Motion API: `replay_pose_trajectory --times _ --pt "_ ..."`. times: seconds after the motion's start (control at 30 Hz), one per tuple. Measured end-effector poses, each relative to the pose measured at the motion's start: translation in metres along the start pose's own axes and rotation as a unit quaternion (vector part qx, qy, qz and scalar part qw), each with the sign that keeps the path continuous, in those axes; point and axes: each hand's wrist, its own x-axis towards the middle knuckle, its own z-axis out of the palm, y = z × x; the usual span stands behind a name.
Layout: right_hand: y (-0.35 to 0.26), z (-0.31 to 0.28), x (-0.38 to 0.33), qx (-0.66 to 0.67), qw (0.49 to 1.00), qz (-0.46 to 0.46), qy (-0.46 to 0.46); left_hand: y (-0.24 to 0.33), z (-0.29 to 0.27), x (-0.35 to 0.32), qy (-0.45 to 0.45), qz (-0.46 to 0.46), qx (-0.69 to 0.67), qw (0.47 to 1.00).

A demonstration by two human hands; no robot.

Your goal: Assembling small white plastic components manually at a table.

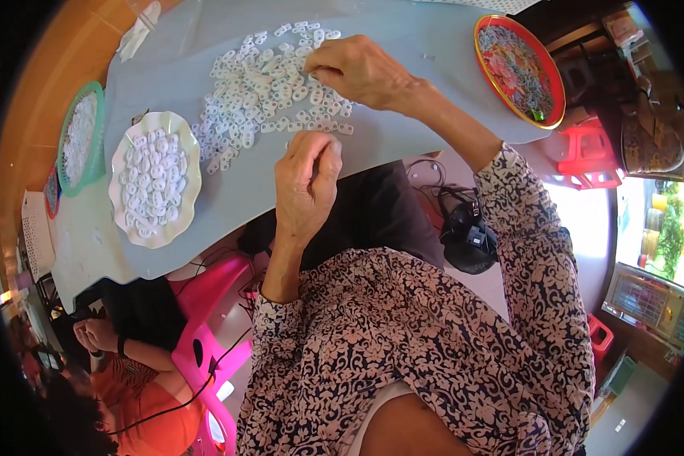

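A heap of small white plastic rings (258,87) lies spread on the pale grey table (403,45). My right hand (361,72) reaches into the heap's right side, fingers curled and pinching among the rings. Nearer to me, my left hand (305,186) hovers over the table's near edge with fingers closed together; whether a ring sits between them is hidden. A white scalloped plate (121,220), filled with the same white rings, stands to the left of my left hand.
A round red tray (556,83) with yellow rim holding mixed coloured bits sits at the table's right end. A green basket (97,163) of white pieces stands far left. Pink plastic chair (205,334) and another person's hands (95,334) lower left. Red stool (589,152) right.
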Motion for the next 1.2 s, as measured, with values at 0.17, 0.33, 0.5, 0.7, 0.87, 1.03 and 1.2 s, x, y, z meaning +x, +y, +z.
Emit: replay_pose_trajectory --times 0.17,0.33,0.5,0.7,0.87,1.03,1.2 --pt "0.003 -0.029 -0.006 0.028 0.997 0.078 0.006 -0.005 -0.001 -0.002 0.009 0.017 0.01 1.0" --pt "0.01 -0.052 -0.025 0.003 0.992 0.123 -0.04 -0.007 -0.004 -0.002 0.013 0.01 0.013 1.0" --pt "0.005 -0.044 -0.039 -0.001 0.991 0.085 -0.108 -0.01 -0.004 0.001 0.013 0.02 0.028 0.999" --pt "0.0 -0.039 -0.043 -0.113 0.99 0.025 -0.077 -0.006 -0.001 0.002 0.013 0.004 0.031 0.999" --pt "0.004 -0.031 -0.042 -0.147 0.987 0.008 -0.056 -0.008 -0.002 0.002 0.016 0.016 0.04 0.999" --pt "-0.007 -0.033 -0.041 -0.102 0.995 0.004 -0.016 -0.009 -0.004 0.002 0.024 0.012 -0.01 1.0" --pt "-0.033 -0.035 -0.04 0.127 0.975 0.174 -0.049 -0.003 0.001 0.009 0.051 -0.014 0.005 0.999"
